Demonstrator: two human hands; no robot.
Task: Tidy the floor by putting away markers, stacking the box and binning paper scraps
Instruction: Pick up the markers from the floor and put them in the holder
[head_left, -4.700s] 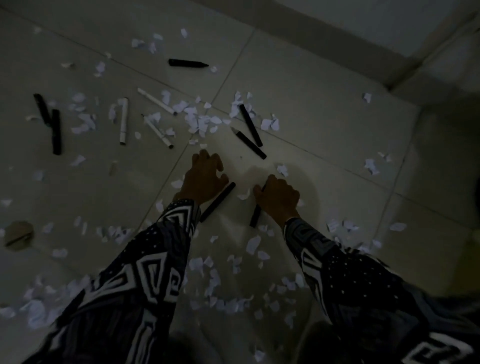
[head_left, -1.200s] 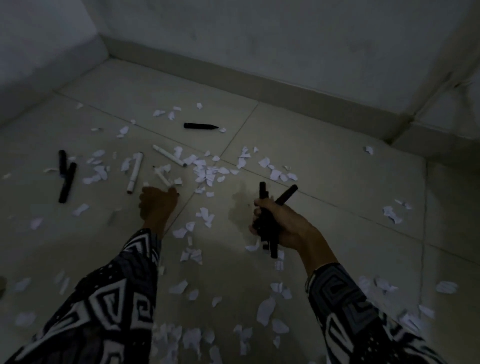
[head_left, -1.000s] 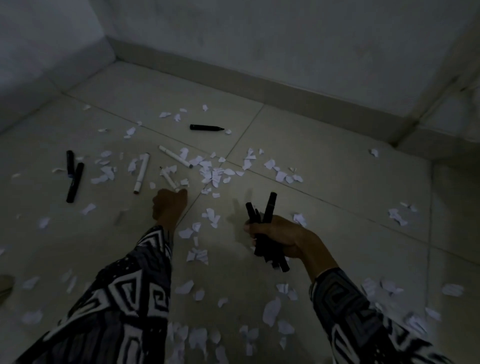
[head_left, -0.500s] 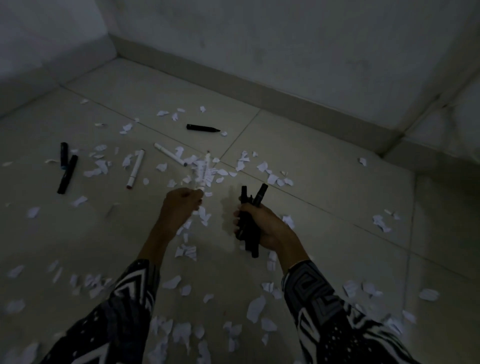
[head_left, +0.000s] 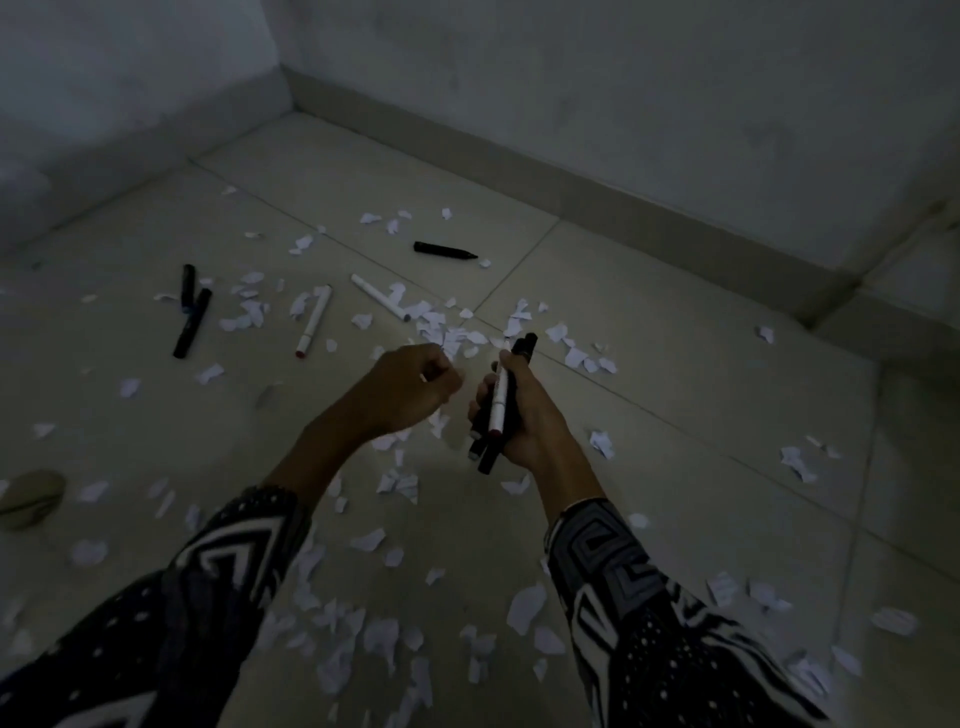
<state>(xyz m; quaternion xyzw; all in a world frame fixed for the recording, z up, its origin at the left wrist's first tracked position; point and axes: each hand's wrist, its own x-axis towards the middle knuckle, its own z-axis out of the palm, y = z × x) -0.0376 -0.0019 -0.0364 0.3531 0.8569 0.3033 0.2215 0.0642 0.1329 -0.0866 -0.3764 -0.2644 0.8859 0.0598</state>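
The bundle of markers (head_left: 496, 410) stands nearly upright in the right hand (head_left: 524, 415), held above the floor (head_left: 649, 364): several black ones with one white marker (head_left: 500, 396) on the near side, its dark red end pointing down. The right fingers are curled round the bundle and clamp it. Just left of it, the left hand (head_left: 408, 387) is raised, its fingers curled together; whether it holds anything cannot be told in the dim light. Both arms wear black-and-white patterned sleeves (head_left: 223, 587).

On the floor beyond the hands lie loose markers: two white ones (head_left: 313, 322) (head_left: 379, 297) among the scraps, a black pair (head_left: 191, 318) touching each other further left, and a single black one (head_left: 444, 250) nearer the wall (head_left: 623, 93). White paper scraps (head_left: 524, 605) are strewn over the tiles, thickest just beyond the hands and near the sleeves. A round, flat thing (head_left: 31, 499) lies at the left edge.
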